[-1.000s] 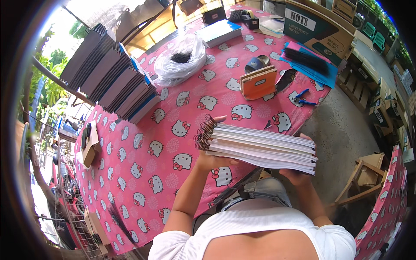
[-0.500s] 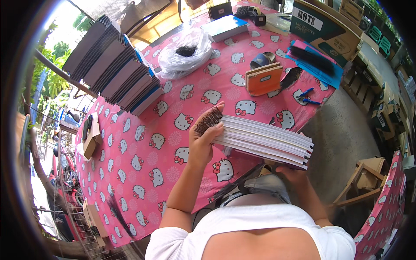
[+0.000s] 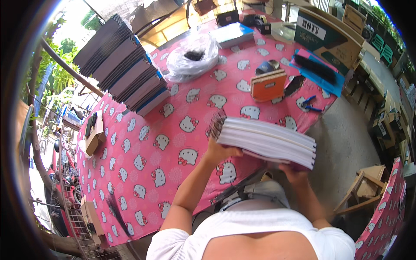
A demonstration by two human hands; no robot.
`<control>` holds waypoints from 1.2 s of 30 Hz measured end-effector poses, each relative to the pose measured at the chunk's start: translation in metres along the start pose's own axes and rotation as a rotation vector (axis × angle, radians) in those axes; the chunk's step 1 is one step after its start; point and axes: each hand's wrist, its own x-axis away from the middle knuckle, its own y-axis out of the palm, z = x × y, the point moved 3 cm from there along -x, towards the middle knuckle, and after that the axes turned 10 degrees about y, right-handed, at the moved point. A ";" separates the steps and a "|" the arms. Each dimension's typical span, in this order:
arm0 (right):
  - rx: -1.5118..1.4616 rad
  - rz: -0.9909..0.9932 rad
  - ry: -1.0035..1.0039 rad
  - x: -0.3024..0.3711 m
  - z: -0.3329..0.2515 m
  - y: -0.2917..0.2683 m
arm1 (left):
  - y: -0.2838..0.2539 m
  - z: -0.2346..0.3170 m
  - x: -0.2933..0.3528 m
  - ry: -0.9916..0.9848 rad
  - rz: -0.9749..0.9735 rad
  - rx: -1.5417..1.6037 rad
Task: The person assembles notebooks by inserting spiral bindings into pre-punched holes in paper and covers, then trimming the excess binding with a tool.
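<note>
Right grip point(image 3: 296, 172): pinching the notebook bundle at its right end, near side; some fingers hidden
Left grip point(image 3: 220, 149): pinching the notebook bundle at its coil end, near side; thumb along the lower edge
Notebook bundle point(image 3: 268, 138): landmark; in both hands, white page edges up, dark wire coils at left; slightly blurred
Tabletop point(image 3: 173, 130): pink printed cover; extends left of and beyond the bundle
Pliers point(image 3: 310, 105): blue handles; beyond the bundle's right end
Orange block point(image 3: 268, 86): straight beyond the bundle
Notebook stack point(image 3: 125, 69): tall, dark coils; far left of the bundle
Plastic bag point(image 3: 190, 63): whitish, dark contents; beyond the bundle, to its left
Carton point(image 3: 328, 39): green and brown; well beyond the bundle, to its right
</note>
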 end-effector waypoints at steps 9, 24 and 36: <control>0.093 -0.149 0.125 0.015 0.039 -0.007 | 0.000 -0.023 0.012 -0.032 -0.099 0.058; 0.004 -0.356 0.764 -0.063 0.059 0.103 | -0.069 0.015 0.042 -0.632 0.559 0.068; 1.018 -0.431 0.016 -0.187 0.115 -0.067 | -0.143 0.000 0.097 -1.048 0.632 -0.074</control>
